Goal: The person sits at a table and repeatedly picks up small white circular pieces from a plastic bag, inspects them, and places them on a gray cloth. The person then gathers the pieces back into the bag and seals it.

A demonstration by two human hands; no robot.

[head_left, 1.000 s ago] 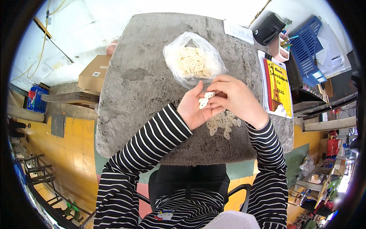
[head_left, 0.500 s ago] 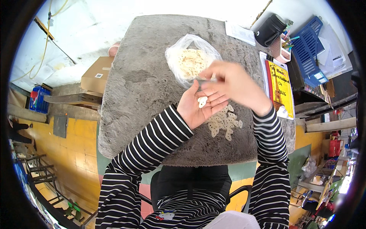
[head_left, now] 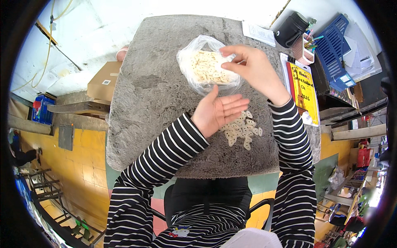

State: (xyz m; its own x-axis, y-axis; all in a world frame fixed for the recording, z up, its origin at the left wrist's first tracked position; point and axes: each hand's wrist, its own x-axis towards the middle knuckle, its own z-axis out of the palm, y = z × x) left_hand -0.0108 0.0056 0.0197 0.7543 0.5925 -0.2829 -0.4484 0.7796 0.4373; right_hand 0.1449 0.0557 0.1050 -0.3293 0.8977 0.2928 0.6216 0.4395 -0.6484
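My left hand [head_left: 217, 110] lies palm up with its fingers stretched out, and nothing rests on the palm. Above the right rim of a clear plastic bag [head_left: 185, 56], my right hand [head_left: 250, 66] is held with thumb and forefinger apart, nothing visible between them. Many small flat cream pieces [head_left: 206, 68] with holes fill the opened bag. A loose pile of similar, greyer-looking pieces [head_left: 244, 131] is spread on the table beside my left fingertips, partly hidden by them.
Grey plush cloth covers the table [head_left: 144, 103]. On its right are a yellow-covered notebook [head_left: 304, 93], a paper sheet [head_left: 258, 33], a black flask-like container [head_left: 291, 29], a pink basket of pens [head_left: 304, 49] and a blue rack [head_left: 331, 45]. A cardboard box [head_left: 104, 80] stands left.
The small white piece that lay on my left palm is no longer there. My right hand has moved up and away from the left, toward the bag's right side.
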